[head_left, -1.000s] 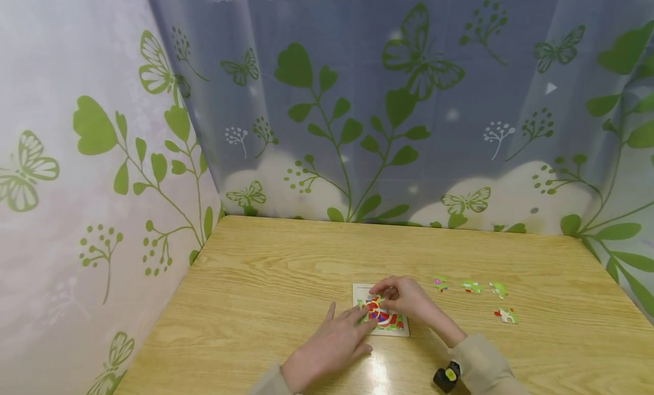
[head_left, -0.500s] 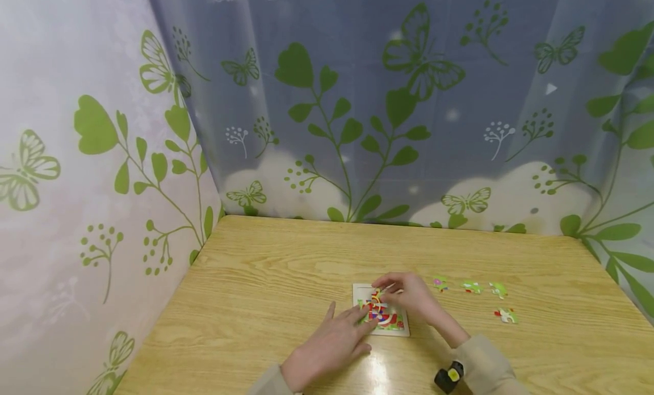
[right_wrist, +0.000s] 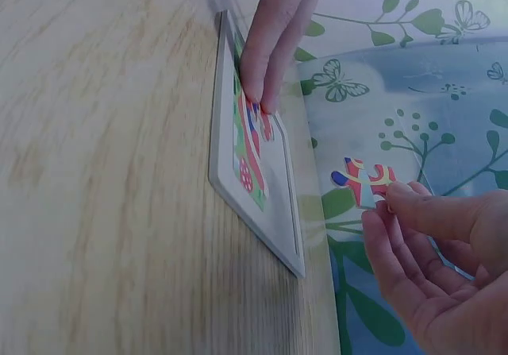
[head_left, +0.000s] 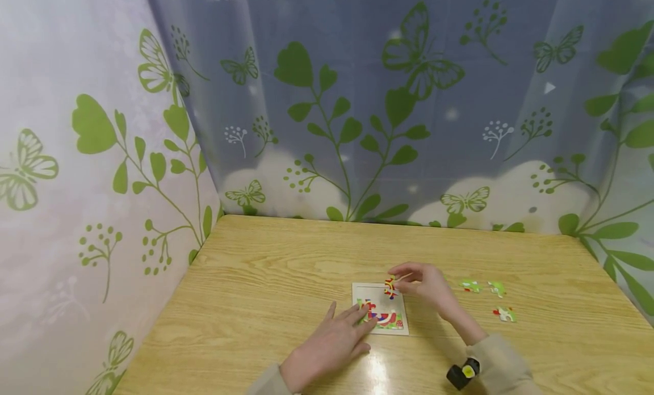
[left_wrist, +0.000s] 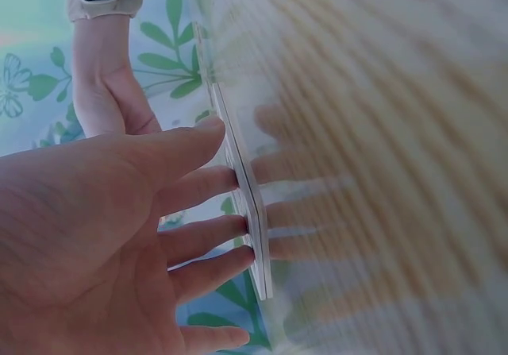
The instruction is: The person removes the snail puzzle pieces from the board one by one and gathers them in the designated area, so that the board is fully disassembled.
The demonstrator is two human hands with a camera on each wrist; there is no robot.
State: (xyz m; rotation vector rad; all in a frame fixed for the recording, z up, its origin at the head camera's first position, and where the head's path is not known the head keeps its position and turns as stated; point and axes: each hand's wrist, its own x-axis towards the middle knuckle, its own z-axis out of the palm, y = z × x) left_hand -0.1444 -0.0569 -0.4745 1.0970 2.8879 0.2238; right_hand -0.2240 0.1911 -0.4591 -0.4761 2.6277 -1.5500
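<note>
A white-framed puzzle board lies on the wooden table, its lower part filled with red, blue and green pieces. My left hand lies with straight, spread fingers whose tips rest on the board's left side and its pieces; the left wrist view shows this left hand at the board's edge. Above the board's upper right part, my right hand pinches a jigsaw piece between thumb and fingers. In the right wrist view that jigsaw piece is red, yellow, blue and white, held clear of the board.
To the right of the board lie loose jigsaw pieces: a green and white one, a green one and a red, white and green one. A patterned curtain stands behind the table.
My right hand has lifted the jigsaw piece from the middle of the board and moved it up and right, uncovering bare board. The left hand has stayed in place.
</note>
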